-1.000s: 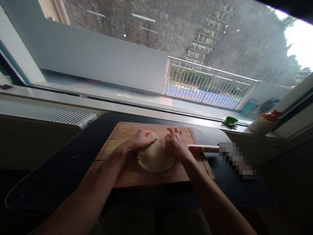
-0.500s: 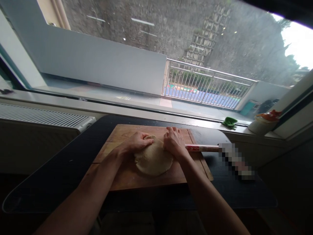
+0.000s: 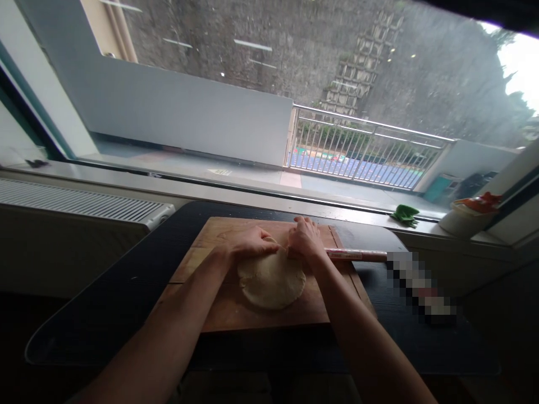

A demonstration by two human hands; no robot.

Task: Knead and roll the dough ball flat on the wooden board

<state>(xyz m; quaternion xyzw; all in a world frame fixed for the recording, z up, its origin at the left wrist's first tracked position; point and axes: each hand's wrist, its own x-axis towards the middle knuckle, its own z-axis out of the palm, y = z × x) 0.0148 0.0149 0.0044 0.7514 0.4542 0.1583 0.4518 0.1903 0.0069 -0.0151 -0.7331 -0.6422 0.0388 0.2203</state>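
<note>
A flat, roughly round piece of pale dough (image 3: 273, 283) lies on the wooden board (image 3: 227, 320), its near edge a little ragged. Over its upper left edge, my left hand (image 3: 252, 242) is closed, thumb and fingers pinching the rim. My right hand (image 3: 305, 238) is curled at the upper right edge, close beside the left, with fingertips pressed to the dough. A rolling pin (image 3: 357, 256) in a printed clear wrapper sticks out to the right from behind my right wrist. Its left end is hidden, so whether that hand touches it is unclear.
The board rests on a dark table (image 3: 96, 314) beneath a window. On the sill are a green crumpled item (image 3: 405, 215) and a pale container (image 3: 467, 219) with something orange on top. A blurred-out object (image 3: 421, 286) lies at the table's right; a radiator (image 3: 84, 202) stands left.
My left hand has moved right along the dough's top edge, closer to my right hand. The rolling pin's printed side looks different. The whole view has shifted slightly.
</note>
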